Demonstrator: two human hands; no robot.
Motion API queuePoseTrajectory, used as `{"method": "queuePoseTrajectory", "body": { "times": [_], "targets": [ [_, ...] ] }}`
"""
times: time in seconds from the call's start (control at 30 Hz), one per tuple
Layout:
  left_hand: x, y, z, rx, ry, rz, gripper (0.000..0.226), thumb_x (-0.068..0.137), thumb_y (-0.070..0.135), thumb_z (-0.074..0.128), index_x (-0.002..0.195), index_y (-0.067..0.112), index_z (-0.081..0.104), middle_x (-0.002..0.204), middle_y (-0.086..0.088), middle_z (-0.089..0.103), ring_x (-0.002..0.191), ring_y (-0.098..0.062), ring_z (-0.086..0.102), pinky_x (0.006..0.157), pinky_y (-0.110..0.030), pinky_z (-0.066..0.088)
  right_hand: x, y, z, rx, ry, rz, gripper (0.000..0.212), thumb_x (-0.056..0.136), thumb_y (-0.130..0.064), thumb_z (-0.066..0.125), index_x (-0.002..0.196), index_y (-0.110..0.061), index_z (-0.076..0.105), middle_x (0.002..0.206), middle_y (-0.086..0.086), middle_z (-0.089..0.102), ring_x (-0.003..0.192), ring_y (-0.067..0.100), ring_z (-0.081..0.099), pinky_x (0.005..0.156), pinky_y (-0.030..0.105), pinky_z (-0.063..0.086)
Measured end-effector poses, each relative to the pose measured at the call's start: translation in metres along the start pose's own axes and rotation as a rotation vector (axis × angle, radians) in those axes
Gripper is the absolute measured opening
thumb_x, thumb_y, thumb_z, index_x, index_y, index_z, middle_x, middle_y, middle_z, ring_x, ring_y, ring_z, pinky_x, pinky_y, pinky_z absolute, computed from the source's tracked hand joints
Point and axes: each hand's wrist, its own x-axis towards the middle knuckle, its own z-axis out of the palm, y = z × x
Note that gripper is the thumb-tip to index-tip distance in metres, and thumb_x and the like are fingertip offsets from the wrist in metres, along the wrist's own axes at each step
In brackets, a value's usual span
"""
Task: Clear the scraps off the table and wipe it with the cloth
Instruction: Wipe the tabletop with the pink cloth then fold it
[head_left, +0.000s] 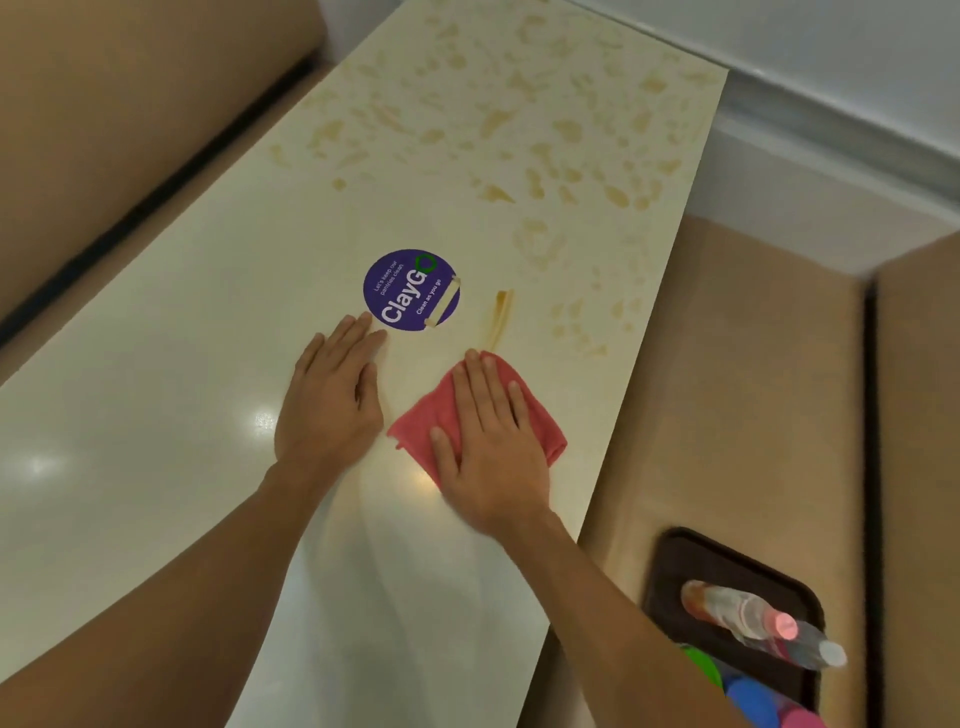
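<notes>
While flat, right hand (491, 441) presses soft cloth (415, 431).

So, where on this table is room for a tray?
The near left of the table, left of the left hand, is bare. Crowded: scraps by the sticker, beyond the cloth under the right hand; stains farther back.

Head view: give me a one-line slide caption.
Stained table mid-clean: right hand presses cloth flat, left hand rests by purple sticker.
</notes>
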Motion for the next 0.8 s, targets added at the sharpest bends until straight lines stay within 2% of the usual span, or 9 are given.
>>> {"method": "queuePoseTrajectory", "body": {
  "times": [0.1,0.2,0.33,0.43,0.5,0.6,0.7,0.8],
  "targets": [
    [-0.002,0.002,0.000,-0.007,0.023,0.000,0.046,0.106,0.019,0.040,0.150,0.017,0.055,0.164,0.001,0.044,0.156,-0.010,0.030,0.128,-0.043,0.024,0.064,0.023,-0.005,-0.038,0.020,0.023,0.070,0.109,-0.051,0.017,0.166,-0.011,0.009,0.175,0.004,0.001,0.161,0.016,-0.007,0.130,0.044,0.005],
    [-0.001,0.004,-0.001,0.008,0.014,-0.011,0.046,0.106,0.019,0.041,0.150,0.017,0.055,0.164,0.002,0.043,0.156,-0.009,0.030,0.129,-0.039,0.021,0.111,0.038,-0.010,-0.047,0.026,0.096,0.071,0.107,-0.049,0.017,0.166,-0.008,0.010,0.175,0.007,0.003,0.161,0.018,-0.003,0.130,0.044,0.003],
    [-0.001,0.004,0.000,-0.007,0.016,-0.012,0.047,0.105,0.019,0.040,0.150,0.018,0.055,0.164,0.002,0.044,0.155,-0.010,0.031,0.129,-0.039,0.021,0.052,0.017,-0.002,-0.010,0.050,0.053,0.069,0.109,-0.045,0.018,0.166,-0.008,0.007,0.175,0.008,-0.002,0.161,0.019,-0.008,0.130,0.044,0.005],
    [0.000,0.005,-0.001,-0.001,0.022,-0.018,0.047,0.105,0.019,0.040,0.149,0.019,0.056,0.163,0.003,0.044,0.155,-0.010,0.032,0.129,-0.039,0.022,-0.015,-0.003,-0.001,0.021,-0.012,-0.023,0.068,0.109,-0.044,0.020,0.166,-0.009,0.003,0.174,0.006,-0.008,0.160,0.017,-0.013,0.131,0.044,0.005],
    [-0.001,0.005,-0.001,-0.003,0.016,-0.017,0.047,0.105,0.018,0.040,0.149,0.019,0.056,0.164,0.003,0.044,0.155,-0.010,0.032,0.128,-0.040,0.023,-0.016,0.000,-0.003,0.017,-0.018,-0.055,0.069,0.110,-0.046,0.021,0.166,-0.011,0.004,0.175,0.004,-0.006,0.160,0.016,-0.012,0.131,0.043,0.004],
    [0.000,0.005,-0.002,-0.009,0.001,-0.025,0.046,0.106,0.017,0.042,0.150,0.021,0.055,0.165,0.005,0.042,0.156,-0.008,0.029,0.129,-0.039,0.021,0.041,0.019,-0.007,-0.017,0.039,-0.022,0.070,0.107,-0.046,0.024,0.165,-0.008,0.014,0.175,0.006,0.004,0.161,0.017,-0.004,0.130,0.043,0.005],
    [-0.001,0.005,-0.001,-0.015,-0.002,-0.042,0.045,0.107,0.013,0.047,0.150,0.022,0.054,0.165,0.004,0.042,0.156,-0.007,0.028,0.130,-0.037,0.018,0.116,0.049,-0.017,-0.073,0.002,0.047,0.071,0.107,-0.048,0.018,0.166,-0.008,0.010,0.175,0.007,0.002,0.161,0.018,-0.004,0.130,0.044,0.003],
    [-0.001,0.002,0.000,-0.011,0.003,-0.019,0.045,0.106,0.015,0.045,0.150,0.019,0.054,0.164,0.002,0.043,0.156,-0.010,0.029,0.130,-0.039,0.020,0.118,0.052,-0.014,-0.056,0.021,0.054,0.069,0.108,-0.046,0.016,0.166,-0.008,0.010,0.174,0.007,0.003,0.161,0.019,-0.002,0.130,0.045,0.008]
  ]
}}
